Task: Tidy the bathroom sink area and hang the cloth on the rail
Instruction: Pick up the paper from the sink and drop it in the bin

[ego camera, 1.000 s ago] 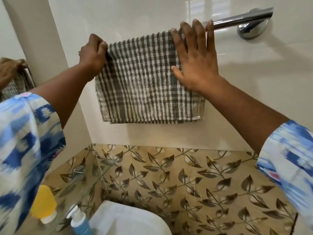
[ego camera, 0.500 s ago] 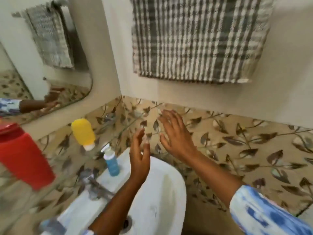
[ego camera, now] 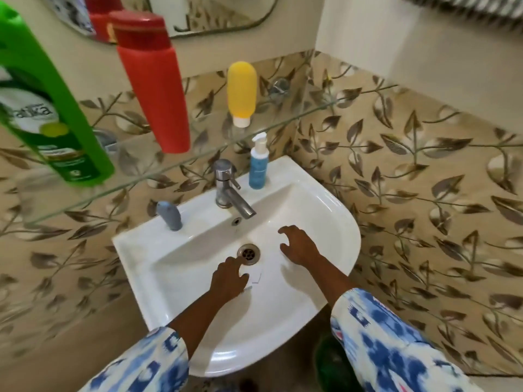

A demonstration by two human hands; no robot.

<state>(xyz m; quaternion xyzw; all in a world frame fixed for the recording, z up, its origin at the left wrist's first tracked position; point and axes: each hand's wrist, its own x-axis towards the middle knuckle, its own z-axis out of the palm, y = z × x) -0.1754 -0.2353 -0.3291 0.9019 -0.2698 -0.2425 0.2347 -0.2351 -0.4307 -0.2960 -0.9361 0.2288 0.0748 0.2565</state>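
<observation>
Leaf-patterned tile around a white sink (ego camera: 334, 222) at frame centre. Cloth (ego camera: 464, 8) just visible at upper right edge, hanging. Left hand (ego camera: 229, 278) low in the basin by the drain (ego camera: 248, 253), fingers loosely curled on nothing; right hand (ego camera: 298, 246) spread, empty. Risk: knocking the blue pump bottle (ego camera: 258, 168) when reaching toward the tap (ego camera: 227, 190). Versus 0.5 s back: hands lowered from the wall into the basin.
</observation>
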